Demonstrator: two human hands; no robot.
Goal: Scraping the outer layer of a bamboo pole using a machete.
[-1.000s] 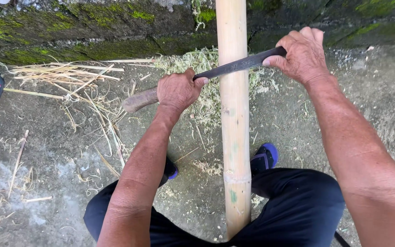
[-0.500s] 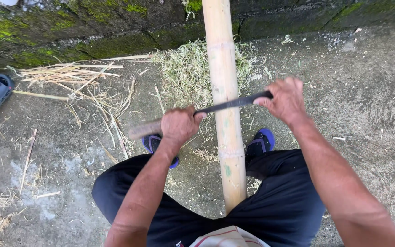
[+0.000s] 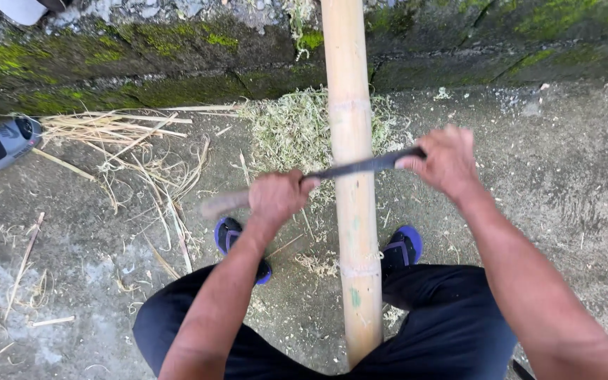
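— Hands first: how many are on the tool, and how are they set?

— Both of yours. Your left hand is a closed fist around the pale wooden handle of the one knife. Your right hand is curled over the far end of its dark blade, fingers folded down on it; how tightly, you cannot tell from above.

— Where does the blade lie?

— Between your two hands, across the front of the single bamboo pole, touching it just below a ring joint. The pole runs from between your knees away past your hands to the mossy stone ledge.

— What else is around your hands?

— Beyond your knuckles, one heap of fine greenish shavings lies either side of the pole. Out past your left hand, a loose scatter of dry strips, too many to count. Below your wrists, two blue sandals, one each side of the pole, and your dark trousers. Far off to the left of your left hand, one grey shoe on another person's foot. All of it rests on concrete ground.
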